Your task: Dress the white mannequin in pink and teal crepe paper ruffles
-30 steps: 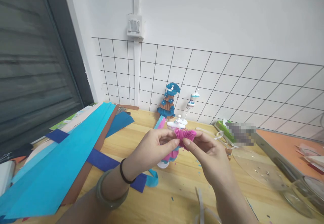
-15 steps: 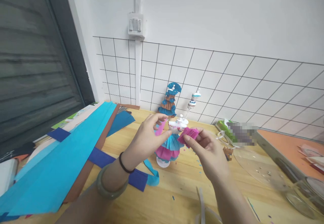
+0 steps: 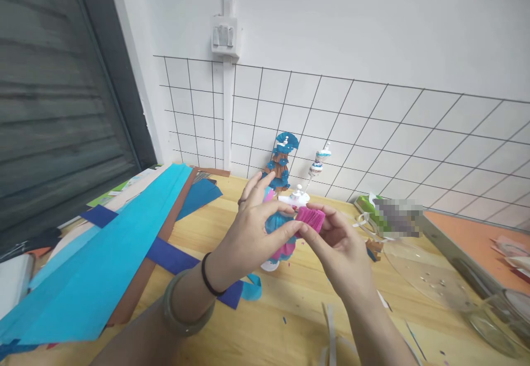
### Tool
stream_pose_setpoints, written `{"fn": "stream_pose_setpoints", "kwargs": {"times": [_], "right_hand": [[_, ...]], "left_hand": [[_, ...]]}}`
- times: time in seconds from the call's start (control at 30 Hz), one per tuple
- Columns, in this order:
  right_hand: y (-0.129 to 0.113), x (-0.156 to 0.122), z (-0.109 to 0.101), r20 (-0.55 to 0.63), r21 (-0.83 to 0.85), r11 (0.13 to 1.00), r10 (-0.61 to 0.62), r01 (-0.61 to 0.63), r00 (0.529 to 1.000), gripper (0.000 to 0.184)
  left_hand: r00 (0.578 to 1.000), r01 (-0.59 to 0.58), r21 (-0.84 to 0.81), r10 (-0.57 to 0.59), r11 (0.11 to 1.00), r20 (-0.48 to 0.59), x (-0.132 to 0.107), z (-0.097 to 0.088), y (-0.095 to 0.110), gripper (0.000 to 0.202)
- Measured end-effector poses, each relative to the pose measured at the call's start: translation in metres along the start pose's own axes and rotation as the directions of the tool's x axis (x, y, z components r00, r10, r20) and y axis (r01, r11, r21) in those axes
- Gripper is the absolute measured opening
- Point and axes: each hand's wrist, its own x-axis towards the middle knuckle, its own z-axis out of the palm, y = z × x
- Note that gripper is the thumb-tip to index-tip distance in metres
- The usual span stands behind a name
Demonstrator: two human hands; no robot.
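A small gathered piece of magenta crepe paper (image 3: 311, 220) is pinched between the thumb and fingers of my right hand (image 3: 345, 250). At its left edge, the thumb and index finger of my left hand (image 3: 252, 233) close on it, with the other fingers raised. Right behind my hands stands a white doll-like form (image 3: 298, 196) in a tiered skirt (image 3: 278, 223) of blue and pink crepe paper. My left hand partly hides this skirt, and a white round base (image 3: 270, 266) shows below it.
Behind stand a blue-and-brown paper-dressed figure (image 3: 285, 159) and a white patterned form on a stick (image 3: 319, 162). Long turquoise crepe sheets (image 3: 111, 266) and a dark blue strip (image 3: 171, 255) lie left. At right are a green packet (image 3: 364, 206), a clear sheet (image 3: 426, 272) and a glass jar (image 3: 497, 322).
My left hand has moved right to the magenta crepe paper and its thumb and index finger have closed at the paper's edge. The right hand still holds it.
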Motion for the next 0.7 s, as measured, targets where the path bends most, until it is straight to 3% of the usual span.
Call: {"fn": "stream_pose_setpoints", "kwargs": {"times": [0.2,0.57,0.7], "right_hand": [[-0.005,-0.005,0.003,0.003,-0.070,0.998,-0.007,0.007,1.000,0.033],[-0.003,-0.003,0.000,-0.028,-0.139,0.990,-0.024,0.020,0.999,0.033],[-0.002,-0.001,-0.001,-0.061,-0.141,0.989,-0.043,0.034,0.997,0.034]], "left_hand": [[0.999,0.025,-0.054,-0.023,0.998,0.041,0.000,0.004,-0.001,0.020],[1.000,0.011,-0.082,-0.011,0.997,-0.004,0.003,0.010,-0.006,0.021],[0.998,-0.008,-0.036,0.005,0.999,-0.069,0.001,0.011,-0.003,0.014]]}}
